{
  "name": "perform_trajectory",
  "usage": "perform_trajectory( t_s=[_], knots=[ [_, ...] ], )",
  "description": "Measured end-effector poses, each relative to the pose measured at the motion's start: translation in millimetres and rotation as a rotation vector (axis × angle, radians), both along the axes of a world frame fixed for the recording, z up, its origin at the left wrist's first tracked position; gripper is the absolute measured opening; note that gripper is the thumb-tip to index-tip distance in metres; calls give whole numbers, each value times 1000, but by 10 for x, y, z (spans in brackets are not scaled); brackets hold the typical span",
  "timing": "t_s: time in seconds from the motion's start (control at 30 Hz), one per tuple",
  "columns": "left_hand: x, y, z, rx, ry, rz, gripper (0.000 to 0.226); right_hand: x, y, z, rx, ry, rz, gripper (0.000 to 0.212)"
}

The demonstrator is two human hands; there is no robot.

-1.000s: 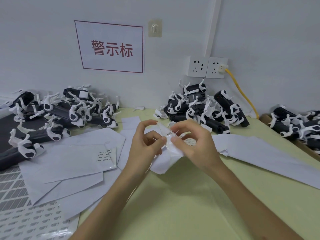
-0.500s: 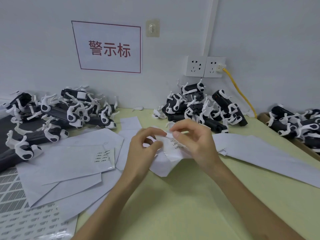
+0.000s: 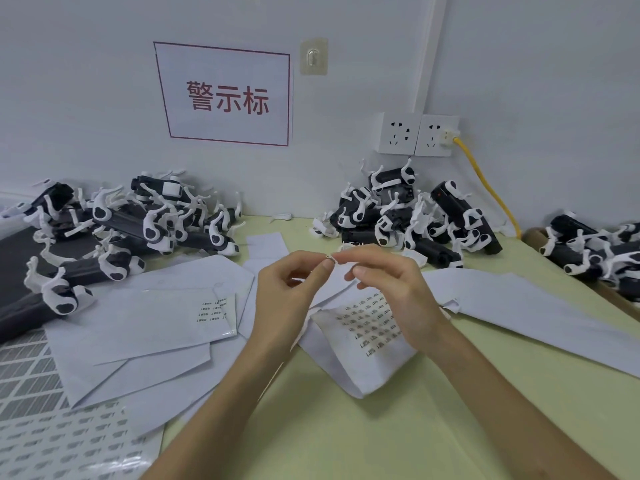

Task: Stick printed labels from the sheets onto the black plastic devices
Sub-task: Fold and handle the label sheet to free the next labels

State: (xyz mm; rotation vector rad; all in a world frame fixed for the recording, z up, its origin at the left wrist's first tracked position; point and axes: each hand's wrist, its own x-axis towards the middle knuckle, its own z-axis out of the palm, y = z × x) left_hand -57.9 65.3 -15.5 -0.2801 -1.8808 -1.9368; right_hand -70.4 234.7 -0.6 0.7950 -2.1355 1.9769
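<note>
A tiny printed label (image 3: 331,259) is pinched between the fingertips of my left hand (image 3: 289,292) and my right hand (image 3: 388,289), raised above the table. Under my right hand lies the label sheet (image 3: 372,329) with rows of small printed labels, curled at its edges. Black plastic devices with white clips lie in heaps: one pile at the left (image 3: 114,230), one at the back centre (image 3: 412,216), one at the far right (image 3: 595,251).
Empty backing sheets (image 3: 145,327) spread across the left of the yellow-green table (image 3: 398,427). Another label sheet (image 3: 55,445) lies at the lower left. Long white paper (image 3: 540,313) stretches right. Wall sockets (image 3: 417,133) with a yellow cable (image 3: 485,181) sit behind.
Both hands lifted off the label sheet, which now lies flat on the table. A single small label has come away and is held up between the fingertips.
</note>
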Motion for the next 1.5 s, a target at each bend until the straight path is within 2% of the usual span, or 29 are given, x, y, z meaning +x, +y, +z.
perform_trajectory(
  t_s=[0.13, 0.27, 0.47, 0.6, 0.8, 1.03, 1.23, 1.37, 1.5],
  knots=[
    [14, 9, 2, -45, 10, 11, 18, 11, -31, -23, 34, 75, -102, 26],
    [11, 19, -20, -161, 48, 65, 17, 11, -29, -64, 169, 262, -306, 21],
    [34, 69, -79, -357, 157, 160, 7, 16, -44, -85, 243, 438, -369, 12],
    [22, 70, -101, -409, 189, 192, 7, 4, -34, -88, 260, 437, -398, 12],
    [45, 80, -107, -634, 270, 297, 10, -14, -7, -105, 336, 459, -381, 13],
    [56, 106, -45, -757, 221, 303, 26, -53, 33, -122, 381, 480, -403, 12],
    [-16, 119, 91, -811, 134, 307, 24, -68, 32, -148, 356, 477, -398, 10],
    [-107, 47, 173, -1041, 181, 348, 20, -64, 13, -174, 369, 470, -381, 14],
    [-407, -207, 211, -1331, 116, 401, 34, -65, 9, -165, 345, 473, -395, 10]
  ],
)
